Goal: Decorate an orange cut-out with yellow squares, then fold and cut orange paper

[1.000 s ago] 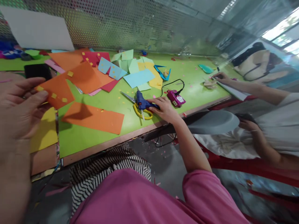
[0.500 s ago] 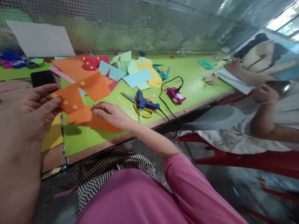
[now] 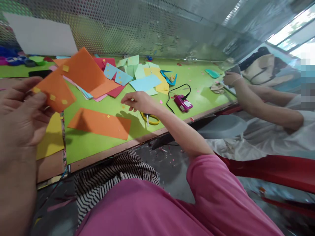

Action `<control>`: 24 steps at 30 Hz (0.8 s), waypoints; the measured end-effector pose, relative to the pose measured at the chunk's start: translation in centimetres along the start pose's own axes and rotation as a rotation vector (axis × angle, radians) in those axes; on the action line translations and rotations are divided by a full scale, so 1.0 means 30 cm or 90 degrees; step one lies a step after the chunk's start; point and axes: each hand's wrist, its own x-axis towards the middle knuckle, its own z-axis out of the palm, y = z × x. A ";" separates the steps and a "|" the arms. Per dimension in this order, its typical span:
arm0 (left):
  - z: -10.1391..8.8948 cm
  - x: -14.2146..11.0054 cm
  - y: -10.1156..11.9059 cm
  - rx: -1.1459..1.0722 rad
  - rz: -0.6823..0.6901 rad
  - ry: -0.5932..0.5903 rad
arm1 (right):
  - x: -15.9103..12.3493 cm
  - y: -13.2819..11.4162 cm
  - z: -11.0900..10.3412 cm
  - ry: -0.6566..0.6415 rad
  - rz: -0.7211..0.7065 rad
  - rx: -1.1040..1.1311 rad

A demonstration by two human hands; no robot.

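Note:
My left hand [image 3: 21, 118] is closed on a folded orange paper [image 3: 66, 77] dotted with small yellow squares, and holds it raised over the table's left side. My right hand [image 3: 139, 101] hovers just above the green table [image 3: 98, 147], fingers drawn together in a pinch that points left; what they hold, if anything, is too small to tell. Yellow-handled scissors [image 3: 150, 119] lie under that wrist. A flat orange sheet [image 3: 99, 123] rests on the table between my hands.
Loose coloured papers [image 3: 137, 73] are heaped at the back by a perforated metal wall. A pink device [image 3: 183, 102] with a black cable lies to the right. A yellow sheet [image 3: 50, 137] is at the left. A co-worker's hand [image 3: 232, 79] works at the far right.
My right hand left the flat orange sheet and moved right and up, over the scissors. My left hand raised the dotted orange paper higher. The co-worker's hand returned to the table.

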 end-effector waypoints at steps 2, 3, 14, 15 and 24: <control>0.024 -0.016 0.012 -0.044 -0.006 0.021 | -0.008 0.006 -0.023 0.004 0.013 0.012; 0.035 -0.022 0.015 -0.055 -0.010 0.026 | -0.013 0.011 -0.035 0.011 0.016 0.002; 0.061 -0.045 -0.036 0.000 -0.054 -0.002 | -0.257 0.199 -0.080 0.041 0.156 -0.449; 0.057 -0.046 -0.041 0.006 -0.049 -0.008 | -0.269 0.218 -0.072 0.028 0.167 -0.456; 0.067 -0.051 -0.046 0.050 -0.090 -0.001 | -0.278 0.290 -0.074 0.191 0.008 -0.329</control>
